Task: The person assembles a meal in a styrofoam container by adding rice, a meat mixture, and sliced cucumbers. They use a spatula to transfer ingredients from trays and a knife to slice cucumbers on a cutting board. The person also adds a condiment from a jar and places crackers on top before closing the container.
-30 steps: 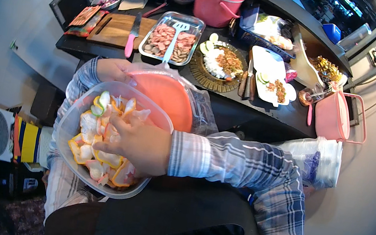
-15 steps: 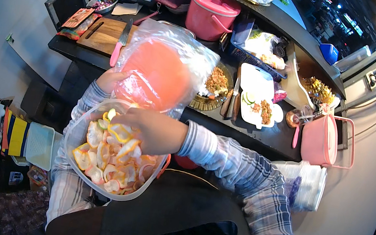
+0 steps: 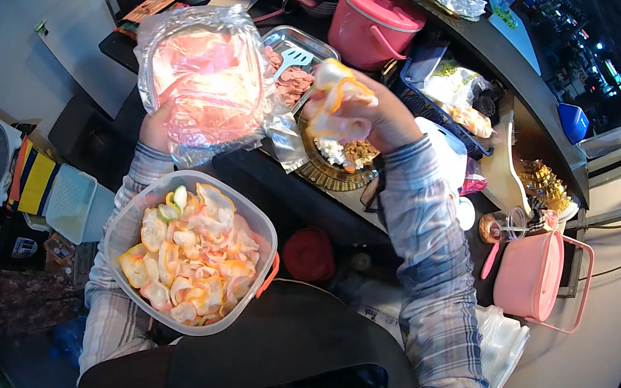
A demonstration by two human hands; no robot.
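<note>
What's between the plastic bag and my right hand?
In the head view: a metal tray with pink slices and a blue spatula, then the crackers you're holding.

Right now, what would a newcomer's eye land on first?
Probably the clear tub of curled, orange-edged crisps, lower left against the person's body. Next, the right hand near center, holding a few more crisps beside the amber plate of rice. Then the shiny, plastic-wrapped orange-pink piece in the left hand, upper left of the tub.
</note>
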